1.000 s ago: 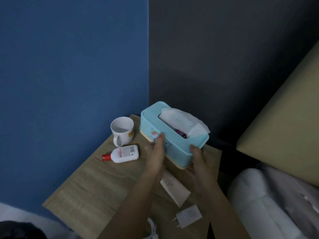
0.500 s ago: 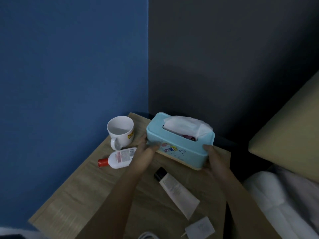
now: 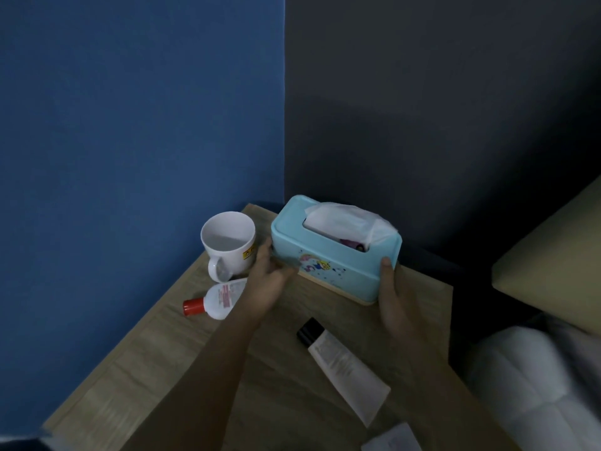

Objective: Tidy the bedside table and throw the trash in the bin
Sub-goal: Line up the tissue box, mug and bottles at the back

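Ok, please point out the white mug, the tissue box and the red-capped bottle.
white mug (image 3: 232, 260), head view, front outer wall.
tissue box (image 3: 344, 271), head view, middle of its front wall.
red-capped bottle (image 3: 222, 297), head view, labelled white body.

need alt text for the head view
The left hand and right hand grip the ends of a blue tissue box on a wooden table. A mug stands and a bottle lies to its left; a tube lies in front.
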